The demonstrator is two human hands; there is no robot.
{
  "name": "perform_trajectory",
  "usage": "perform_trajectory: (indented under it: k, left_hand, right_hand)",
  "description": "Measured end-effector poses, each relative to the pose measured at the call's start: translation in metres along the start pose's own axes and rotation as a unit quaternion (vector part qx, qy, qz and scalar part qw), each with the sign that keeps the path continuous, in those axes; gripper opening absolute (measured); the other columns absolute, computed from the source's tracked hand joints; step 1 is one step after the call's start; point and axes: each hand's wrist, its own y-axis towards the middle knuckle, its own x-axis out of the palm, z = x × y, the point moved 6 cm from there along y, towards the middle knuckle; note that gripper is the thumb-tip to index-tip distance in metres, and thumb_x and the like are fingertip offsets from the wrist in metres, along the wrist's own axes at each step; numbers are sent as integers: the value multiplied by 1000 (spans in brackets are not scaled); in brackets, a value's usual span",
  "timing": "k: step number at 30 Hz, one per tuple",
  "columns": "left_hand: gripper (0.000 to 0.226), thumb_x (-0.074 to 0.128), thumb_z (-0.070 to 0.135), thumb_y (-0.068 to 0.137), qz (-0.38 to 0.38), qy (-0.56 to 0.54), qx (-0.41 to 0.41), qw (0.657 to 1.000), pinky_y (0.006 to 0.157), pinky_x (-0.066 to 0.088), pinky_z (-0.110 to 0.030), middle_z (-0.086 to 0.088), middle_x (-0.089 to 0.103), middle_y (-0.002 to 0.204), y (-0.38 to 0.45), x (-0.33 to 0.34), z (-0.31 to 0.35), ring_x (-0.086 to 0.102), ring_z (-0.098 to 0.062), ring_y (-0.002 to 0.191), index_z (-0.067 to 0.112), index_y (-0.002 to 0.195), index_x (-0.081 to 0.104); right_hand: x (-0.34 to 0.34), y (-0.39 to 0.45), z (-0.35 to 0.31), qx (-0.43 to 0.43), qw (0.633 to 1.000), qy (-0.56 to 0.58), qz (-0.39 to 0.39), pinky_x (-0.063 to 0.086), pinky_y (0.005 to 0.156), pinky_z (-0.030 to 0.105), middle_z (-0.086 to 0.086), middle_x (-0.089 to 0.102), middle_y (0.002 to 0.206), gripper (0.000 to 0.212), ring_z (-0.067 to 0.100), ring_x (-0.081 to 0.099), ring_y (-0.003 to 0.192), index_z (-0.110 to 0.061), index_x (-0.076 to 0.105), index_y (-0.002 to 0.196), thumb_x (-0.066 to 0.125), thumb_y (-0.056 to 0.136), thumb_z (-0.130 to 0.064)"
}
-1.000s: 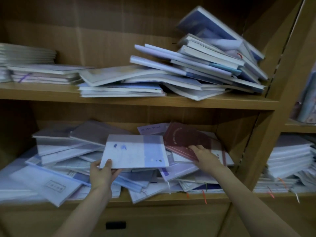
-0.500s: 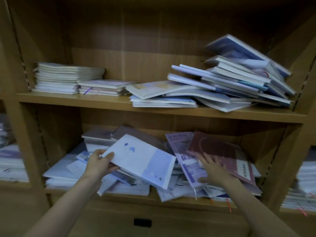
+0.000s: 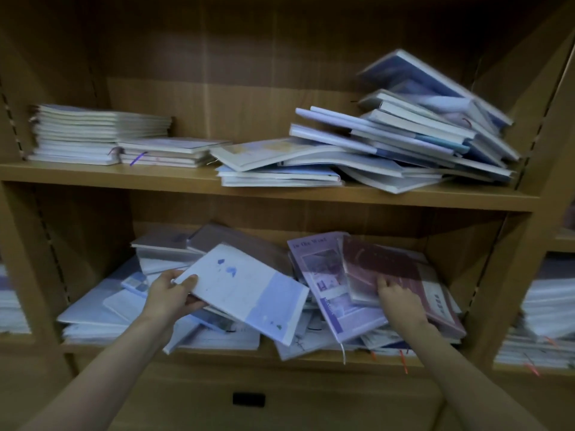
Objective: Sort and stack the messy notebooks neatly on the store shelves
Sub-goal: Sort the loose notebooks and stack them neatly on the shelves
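Fingers (image 3: 190,279) of left hand (image 3: 169,295) pinch white notebook (image 3: 245,293) corner.

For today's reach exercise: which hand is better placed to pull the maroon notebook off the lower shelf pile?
Right. The right hand already rests on the maroon notebook, while the left hand holds the white notebook.

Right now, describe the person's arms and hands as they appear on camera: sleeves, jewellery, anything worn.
Both forearms are bare up to the frame's bottom edge; no sleeves show. The left hand and the right hand wear no gloves, and no watch, bracelet or ring is visible. The light is dim, so fine details cannot be told.
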Motion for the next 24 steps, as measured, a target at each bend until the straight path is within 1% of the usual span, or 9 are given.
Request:
perform_trajectory:
  k: [2, 4, 6, 9, 14, 16, 19, 22, 24]
  left_hand:
    - [15, 46, 6, 97, 8, -8, -11, 1000, 82, 47, -42, -27, 53, 116, 7, 4, -6, 56, -36, 97, 1, 111, 44]
    - [17, 46, 6, 97, 17, -6, -25, 1000, 82, 47, -42, -29, 53, 118, 11, 1, -12, 56, -37, 97, -1, 113, 44]
    - [23, 46, 5, 97, 30, 5, -28, 999, 82, 47, -43, -29, 53, 117, 14, -8, -15, 57, -39, 99, -3, 118, 44]
    - [15, 46, 1, 96, 53, 17, -6, 998, 81, 46, -47, -23, 51, 108, 20, -30, -10, 54, -40, 94, -2, 110, 43]
    - [10, 47, 4, 96, 49, 27, 4, 998, 81, 48, -48, -22, 53, 104, 25, -54, -5, 56, -36, 90, 0, 105, 45]
    - [6, 47, 5, 96, 47, 17, 6, 999, 81, 49, -48, -16, 54, 95, 27, -57, -3, 57, -31, 84, 2, 101, 46]
    - [4, 48, 6, 96, 42, 13, 11, 999, 75, 49, -43, -14, 54, 91, 28, -59, 0, 58, -26, 78, 4, 99, 46]
    - [4, 48, 6, 96, 38, 4, 10, 999, 74, 51, -43, -15, 55, 92, 26, -59, -2, 58, -27, 80, 4, 99, 46]
    - [7, 48, 6, 96, 29, -3, 9, 1000, 67, 53, -38, -14, 56, 94, 22, -57, -4, 59, -27, 81, 4, 102, 46]
  right_hand:
    - [-26, 6, -9, -22, 998, 0, 56, 47, 83, 35, 10, 59, 121, 40, 29, 59, 109, -11, 35, 134, 35, 95, -4]
    - [-43, 16, -43, -76, 995, 13, 66, 47, 81, 35, 10, 60, 120, 40, 31, 60, 107, -13, 37, 133, 38, 93, -4]
    - [-46, 24, -94, -161, 985, 27, 51, 45, 77, 39, 13, 59, 119, 48, 34, 60, 105, -13, 34, 138, 42, 92, -2]
    - [-47, 47, -153, -238, 971, 34, 13, 38, 69, 39, 19, 58, 117, 57, 37, 58, 103, -12, 31, 142, 45, 89, 6]
    - [-31, 92, -179, -218, 972, 70, -53, 39, 73, 37, 17, 51, 123, 49, 34, 52, 108, -16, 32, 143, 35, 97, 0]
    - [-26, 93, -183, -222, 968, 94, -69, 41, 88, 40, 15, 44, 138, 46, 33, 46, 121, -18, 28, 146, 36, 101, -15]
    - [-15, 90, -166, -227, 960, 116, -112, 27, 109, 41, 4, 18, 156, 65, 29, 27, 139, -23, 11, 152, 46, 98, -35]
    - [-10, 91, -132, -155, 979, 95, -96, 25, 111, 48, 6, 17, 155, 75, 32, 28, 137, -23, 12, 151, 52, 92, -48]
    - [-22, 78, -121, -135, 982, 117, -58, 26, 111, 48, 8, 20, 154, 78, 33, 28, 137, -24, 12, 150, 54, 90, -50]
